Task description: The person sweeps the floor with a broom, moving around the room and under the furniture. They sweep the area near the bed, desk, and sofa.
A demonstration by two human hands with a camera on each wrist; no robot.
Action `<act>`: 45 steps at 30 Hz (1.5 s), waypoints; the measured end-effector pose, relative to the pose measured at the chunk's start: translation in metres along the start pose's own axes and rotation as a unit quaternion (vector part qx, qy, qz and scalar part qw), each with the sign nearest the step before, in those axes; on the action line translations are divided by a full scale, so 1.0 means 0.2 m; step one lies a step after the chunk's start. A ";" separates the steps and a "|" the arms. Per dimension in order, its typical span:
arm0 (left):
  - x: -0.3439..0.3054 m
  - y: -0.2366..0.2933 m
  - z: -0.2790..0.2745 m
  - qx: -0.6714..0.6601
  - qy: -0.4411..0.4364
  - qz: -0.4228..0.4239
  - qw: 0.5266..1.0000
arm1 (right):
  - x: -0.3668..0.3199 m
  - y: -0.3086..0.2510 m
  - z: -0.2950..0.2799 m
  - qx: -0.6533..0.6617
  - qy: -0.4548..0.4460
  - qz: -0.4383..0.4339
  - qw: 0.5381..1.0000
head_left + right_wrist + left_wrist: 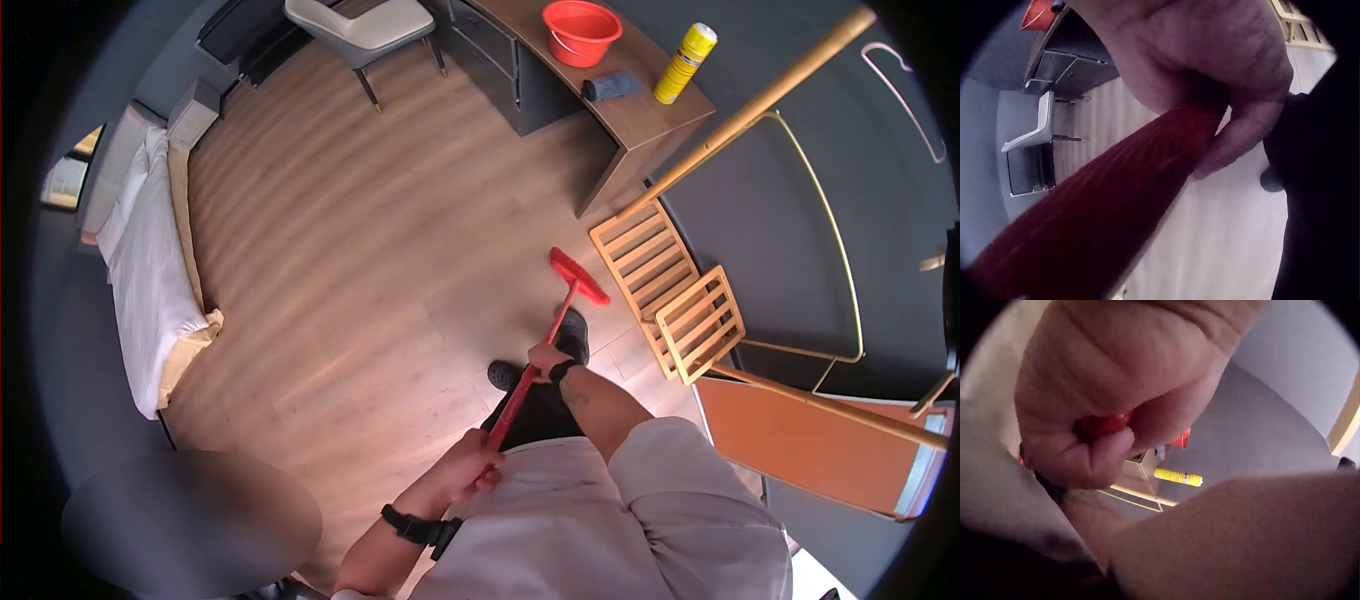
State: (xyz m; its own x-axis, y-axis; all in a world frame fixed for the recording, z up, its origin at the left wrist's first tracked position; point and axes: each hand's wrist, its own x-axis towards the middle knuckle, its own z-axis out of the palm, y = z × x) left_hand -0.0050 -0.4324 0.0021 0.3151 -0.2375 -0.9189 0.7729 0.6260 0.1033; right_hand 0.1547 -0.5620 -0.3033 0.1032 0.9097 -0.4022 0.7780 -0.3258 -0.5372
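A red broom (578, 277) slants across the front of the person's body, its head low over the wood floor (330, 270) just ahead of the dark shoes (572, 335). Near the handle's top end, the left hand (468, 465) wraps around it. In the left wrist view the curled fingers leave only a bit of the red handle (1107, 424) showing. Farther down, toward the broom head, the right hand (548, 360) grips the same handle. The right wrist view has the thick red handle (1104, 206) running out of that hand (1210, 62) toward the lower left.
A slatted wooden rack (650, 265) stands right of the broom head. Beyond it, a desk (640, 130) bears a red bucket (582, 35), a dark cloth (612, 86) and a yellow can (686, 64). A chair (370, 30) is at the back, a bed (150, 280) at left.
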 end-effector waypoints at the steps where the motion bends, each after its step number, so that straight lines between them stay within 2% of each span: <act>1: -0.05 -0.01 -0.01 0.066 0.025 -0.003 0.997 | 0.00 -0.02 0.08 0.048 0.011 -0.031 0.998; 3: -0.16 -0.04 -0.03 0.115 0.036 -0.003 0.993 | 0.03 -0.06 0.35 0.095 0.027 -0.060 0.993; 4: -0.20 -0.05 -0.04 0.158 0.044 -0.003 0.986 | 0.08 -0.06 0.56 0.266 0.062 -0.032 0.961; 5: -0.24 -0.05 -0.03 0.163 0.044 -0.003 0.986 | 0.12 -0.05 0.66 0.430 0.095 -0.005 0.898; 6: -0.28 -0.07 -0.02 0.174 0.051 -0.006 0.983 | 0.10 -0.08 0.63 0.430 0.099 -0.004 0.897; 8: -0.30 -0.09 0.01 0.182 0.060 -0.009 0.981 | 0.02 -0.16 0.55 0.348 0.142 0.050 0.925; 9: -0.30 -0.11 0.05 0.205 0.055 -0.005 0.977 | 0.00 -0.15 0.58 0.468 0.137 0.080 0.870; 12: -0.24 -0.15 0.16 0.262 0.054 0.014 0.963 | -0.08 0.04 0.72 0.481 0.157 0.107 0.856; 13: -0.21 -0.16 0.19 0.296 0.054 0.026 0.953 | -0.12 0.12 0.73 0.326 0.233 0.011 0.916; 14: -0.18 -0.17 0.21 0.300 0.053 0.021 0.952 | -0.35 0.13 0.57 0.330 0.235 0.015 0.914; 15: -0.13 -0.19 0.23 0.260 0.058 0.031 0.963 | -0.44 0.06 0.31 0.630 0.126 0.225 0.733; 16: -0.10 -0.21 0.25 0.218 0.064 0.041 0.973 | -0.41 -0.06 -0.03 0.817 -0.006 0.394 0.421; 17: -0.08 -0.22 0.27 0.177 0.074 0.057 0.980 | -0.45 -0.06 -0.09 0.795 0.003 0.417 0.442; 18: -0.08 -0.21 0.30 0.176 0.076 0.055 0.980 | -0.46 -0.01 -0.03 0.795 0.000 0.417 0.441; 20: -0.08 -0.20 0.35 0.140 0.097 0.063 0.983 | -0.40 0.13 0.20 0.757 -0.138 0.353 0.533; 21: -0.10 -0.20 0.36 0.116 0.101 0.066 0.986 | -0.37 0.16 0.32 0.698 -0.186 0.302 0.622; 22: -0.12 -0.22 0.38 0.113 0.105 0.066 0.986 | -0.41 0.08 0.26 0.698 -0.190 0.299 0.622; 24: -0.20 -0.26 0.42 0.119 0.085 0.040 0.988 | -0.48 -0.16 0.04 0.747 -0.149 0.341 0.551; 25: -0.24 -0.30 0.46 0.134 0.116 0.070 0.982 | -0.47 -0.23 0.09 0.770 -0.090 0.366 0.514; 28: -0.40 -0.35 0.49 0.167 0.138 0.044 0.975 | -0.49 -0.33 0.11 0.779 -0.154 0.343 0.501; 29: -0.43 -0.40 0.47 0.129 0.130 0.046 0.982 | -0.50 -0.36 0.11 0.775 -0.173 0.359 0.491; 32: -0.49 -0.48 0.49 0.185 0.089 0.050 0.977 | -0.59 -0.40 0.06 0.781 -0.172 0.326 0.503; 34: -0.49 -0.50 0.53 0.220 0.094 0.056 0.969 | -0.64 -0.39 0.01 0.778 -0.163 0.341 0.501; 36: -0.45 -0.51 0.52 0.336 0.087 0.125 0.930 | -0.69 -0.34 -0.02 0.809 -0.120 0.345 0.460; 37: -0.44 -0.50 0.52 0.337 0.086 0.125 0.929 | -0.70 -0.28 0.01 0.798 -0.128 0.331 0.487; 39: -0.39 -0.48 0.55 0.273 0.084 0.112 0.952 | -0.71 -0.19 0.05 0.799 -0.122 0.343 0.478; 42: -0.29 -0.48 0.59 0.239 0.104 0.128 0.957 | -0.69 -0.13 0.08 0.795 -0.104 0.383 0.460; 44: -0.26 -0.49 0.60 0.251 0.116 0.113 0.954 | -0.65 -0.13 0.13 0.783 -0.128 0.395 0.464; 45: -0.27 -0.50 0.62 0.308 0.127 0.136 0.933 | -0.66 -0.17 0.13 0.791 -0.127 0.345 0.489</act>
State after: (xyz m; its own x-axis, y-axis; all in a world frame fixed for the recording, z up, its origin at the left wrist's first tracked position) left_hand -0.0308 -0.5735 0.0874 0.4651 0.1013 -0.8794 0.8782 0.0722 0.4728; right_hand 0.0980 -0.6784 -0.2508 -0.2332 0.4470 -0.8636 -0.8621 -0.5058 -0.0290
